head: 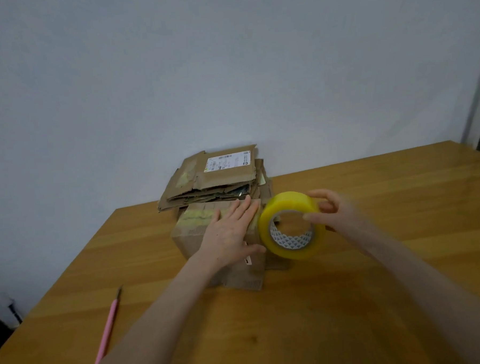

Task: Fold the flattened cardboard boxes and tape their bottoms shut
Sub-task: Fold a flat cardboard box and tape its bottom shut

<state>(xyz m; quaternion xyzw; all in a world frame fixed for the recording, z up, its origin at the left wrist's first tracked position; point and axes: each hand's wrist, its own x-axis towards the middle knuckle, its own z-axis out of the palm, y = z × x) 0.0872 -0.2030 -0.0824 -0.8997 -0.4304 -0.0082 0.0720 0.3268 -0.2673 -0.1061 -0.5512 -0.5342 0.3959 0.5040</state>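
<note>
box [197, 239] under flat left hand [230, 232]; right hand [329, 207] grips tape roll [291, 225] beside it.

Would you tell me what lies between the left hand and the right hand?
The yellow tape roll, held by the right hand, beside the left hand flat on the box; head view.

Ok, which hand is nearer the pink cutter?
Left. The left hand lies flat on the box, right of the pink cutter; the right hand grips the tape roll farther right.
</note>
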